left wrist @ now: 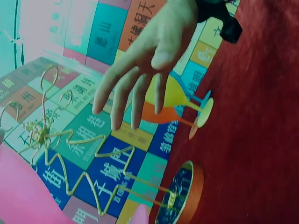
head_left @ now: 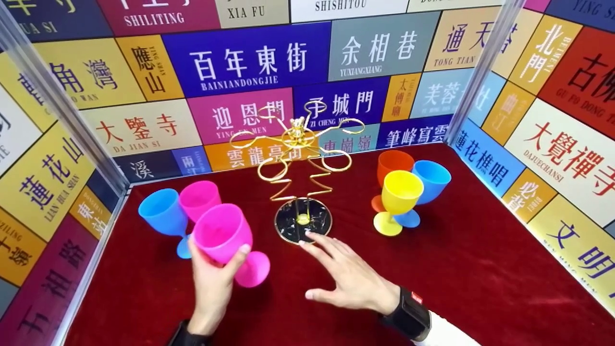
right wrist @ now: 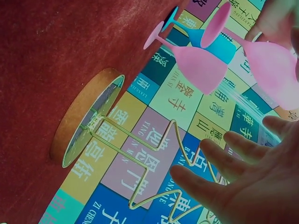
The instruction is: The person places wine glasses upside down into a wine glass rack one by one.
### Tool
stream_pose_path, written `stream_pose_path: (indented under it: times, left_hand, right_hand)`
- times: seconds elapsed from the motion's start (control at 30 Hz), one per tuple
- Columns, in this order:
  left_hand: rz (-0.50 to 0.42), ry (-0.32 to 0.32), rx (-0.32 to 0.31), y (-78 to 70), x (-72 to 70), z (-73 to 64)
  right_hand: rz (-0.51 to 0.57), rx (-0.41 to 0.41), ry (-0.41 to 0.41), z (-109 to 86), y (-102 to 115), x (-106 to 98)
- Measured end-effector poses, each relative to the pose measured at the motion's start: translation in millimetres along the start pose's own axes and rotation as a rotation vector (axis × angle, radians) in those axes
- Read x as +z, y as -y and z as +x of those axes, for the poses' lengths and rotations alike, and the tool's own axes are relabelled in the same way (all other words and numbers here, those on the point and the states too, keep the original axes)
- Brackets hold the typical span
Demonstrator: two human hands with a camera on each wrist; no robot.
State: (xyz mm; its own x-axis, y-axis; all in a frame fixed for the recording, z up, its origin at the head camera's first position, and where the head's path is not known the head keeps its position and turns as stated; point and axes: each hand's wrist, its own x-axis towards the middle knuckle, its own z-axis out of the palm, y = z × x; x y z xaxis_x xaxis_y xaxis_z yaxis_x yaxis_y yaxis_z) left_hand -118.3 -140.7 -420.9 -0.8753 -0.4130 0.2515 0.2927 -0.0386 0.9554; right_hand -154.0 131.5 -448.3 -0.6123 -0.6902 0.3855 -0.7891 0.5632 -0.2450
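My left hand (head_left: 211,283) grips a pink goblet (head_left: 223,233) round its bowl, tilted and lifted in front of the other cups on the left. Behind it stand a second pink goblet (head_left: 199,194) and a blue goblet (head_left: 163,211). My right hand (head_left: 353,276) holds nothing; its fingers are spread, near the front of the stand's round black base (head_left: 288,223). From that base rises a gold wire rack (head_left: 299,139) with several rings around a small gold figure. In the right wrist view the held pink goblet (right wrist: 271,65) appears at upper right.
On the right of the dark red cloth (head_left: 480,269) stand a yellow goblet (head_left: 402,192), a red goblet (head_left: 391,163) and another blue goblet (head_left: 432,180). Panels with printed colored signs (head_left: 250,62) enclose the back and sides, with metal corner posts (head_left: 480,72).
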Motion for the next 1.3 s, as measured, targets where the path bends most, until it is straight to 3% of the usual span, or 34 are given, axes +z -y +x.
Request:
stream_pose_path:
  times: [0.57, 1.0, 1.3]
  left_hand:
    - [-0.046, 0.124, 0.024, -3.3, 38.2, -4.1]
    - [-0.043, 0.308, 0.024, -2.8, 63.4, -18.8]
    - [-0.066, 0.379, 0.026, -3.8, 69.6, -24.8]
  right_hand:
    - [0.018, 0.029, -0.040, 2.9, -6, -7]
    - [0.023, 0.015, -0.136, 1.4, -9, -2]
    - [0.086, 0.047, -0.085, -1.1, -8, 3]
